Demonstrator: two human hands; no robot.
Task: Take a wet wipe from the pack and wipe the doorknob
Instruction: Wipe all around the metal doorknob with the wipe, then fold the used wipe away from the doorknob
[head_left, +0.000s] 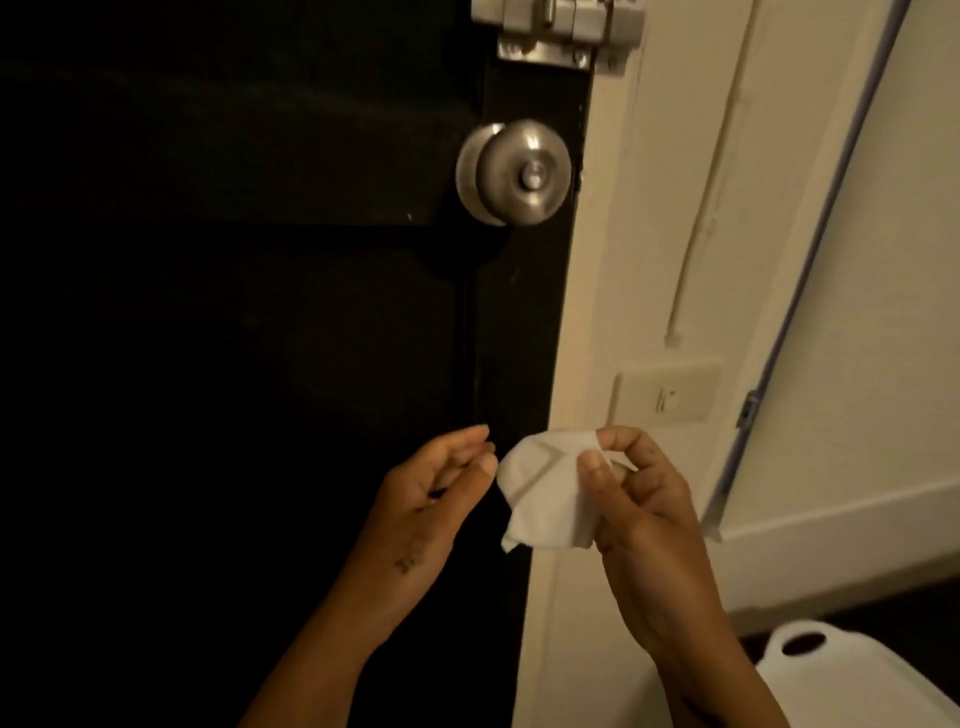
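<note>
The right hand (639, 499) pinches a crumpled white wet wipe (545, 499) between thumb and forefinger, well below the doorknob (517, 174) and slightly to its right. The left hand (431, 493) hovers just beside the wipe, fingers loosely curled, holding nothing; whether its fingertips touch the wipe's edge is unclear. The brushed-metal doorknob sits on the dark door (234, 312), near its edge. A metal latch (558, 31) is mounted above the doorknob.

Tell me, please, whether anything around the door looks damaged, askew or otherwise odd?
Nothing stands out: the doorknob and bolt latch sit straight, and the right hand holds an intact wipe.
</note>
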